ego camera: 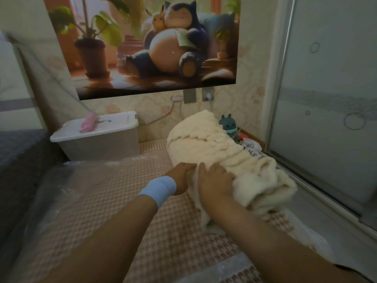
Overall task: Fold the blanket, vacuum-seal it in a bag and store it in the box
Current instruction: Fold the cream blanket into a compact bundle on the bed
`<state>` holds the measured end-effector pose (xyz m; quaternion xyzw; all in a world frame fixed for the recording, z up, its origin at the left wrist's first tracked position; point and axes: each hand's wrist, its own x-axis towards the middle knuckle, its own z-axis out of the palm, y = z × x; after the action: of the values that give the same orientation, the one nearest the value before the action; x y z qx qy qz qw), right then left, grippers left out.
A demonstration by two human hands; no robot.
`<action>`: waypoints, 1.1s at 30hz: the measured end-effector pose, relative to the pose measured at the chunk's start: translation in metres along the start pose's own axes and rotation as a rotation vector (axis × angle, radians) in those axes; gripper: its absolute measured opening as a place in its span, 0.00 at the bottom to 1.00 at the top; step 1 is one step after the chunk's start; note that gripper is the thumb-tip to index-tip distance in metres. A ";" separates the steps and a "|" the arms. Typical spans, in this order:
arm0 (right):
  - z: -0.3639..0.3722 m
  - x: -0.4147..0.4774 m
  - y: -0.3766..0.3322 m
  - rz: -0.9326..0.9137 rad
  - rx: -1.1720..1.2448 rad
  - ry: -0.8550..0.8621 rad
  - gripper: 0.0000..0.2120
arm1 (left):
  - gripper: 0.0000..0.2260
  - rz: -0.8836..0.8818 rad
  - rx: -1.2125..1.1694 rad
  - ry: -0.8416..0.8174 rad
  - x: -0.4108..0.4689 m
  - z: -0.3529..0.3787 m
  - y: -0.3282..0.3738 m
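Cream fleece blanket pressed down as a loose roll, the bag lying to its left

Nearest, a clear plastic bag is seen spread over the checked mat, left of both arms. The right hand is laid palm-down on the roll's left flank, fingers spread and only lightly curved, pressing rather than pinching. Just beside it the left hand is set against the same edge, its fingertips buried in the pile, so whether anything is gripped cannot be told. The roll's long axis runs from near right to far left. The bag lies on the left hand's side, so a leftward carry is judged to be needed. Farther back stands the box, lid on, a pink object laid on it
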<state>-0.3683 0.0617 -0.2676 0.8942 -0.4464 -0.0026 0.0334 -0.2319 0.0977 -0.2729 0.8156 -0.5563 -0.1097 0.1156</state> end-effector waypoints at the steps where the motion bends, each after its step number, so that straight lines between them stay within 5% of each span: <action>1: 0.010 -0.004 -0.004 0.064 0.134 -0.087 0.39 | 0.29 -0.004 -0.008 -0.053 0.001 0.001 0.004; 3: 0.025 -0.005 0.001 0.173 0.225 -0.230 0.56 | 0.31 -0.033 -0.008 -0.133 0.001 0.002 0.004; 6: 0.040 0.010 0.021 0.237 0.094 -0.211 0.69 | 0.33 -0.006 0.058 -0.068 0.002 -0.002 -0.007; 9: 0.043 0.040 0.028 0.249 0.218 -0.180 0.54 | 0.34 0.043 0.227 0.034 0.014 -0.011 -0.022; 12: 0.042 0.060 0.035 0.109 0.153 -0.066 0.34 | 0.45 0.043 0.434 0.057 0.039 -0.016 -0.036; 17: 0.033 0.079 0.073 -0.092 0.061 0.185 0.22 | 0.62 0.006 0.503 0.105 0.102 0.001 -0.054; 21: 0.026 0.095 0.110 -0.145 0.121 0.241 0.24 | 0.50 0.117 0.435 0.321 0.141 0.010 -0.052; 27: 0.018 0.121 0.128 -0.257 0.182 0.540 0.24 | 0.33 0.320 0.553 0.572 0.138 -0.044 -0.042; 33: -0.021 0.113 0.094 -0.407 0.176 0.874 0.28 | 0.18 0.264 0.687 1.002 0.045 -0.114 -0.059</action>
<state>-0.3744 -0.0841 -0.2384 0.8801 -0.2055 0.4043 0.1406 -0.1290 0.0840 -0.1854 0.6829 -0.5343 0.4868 0.1061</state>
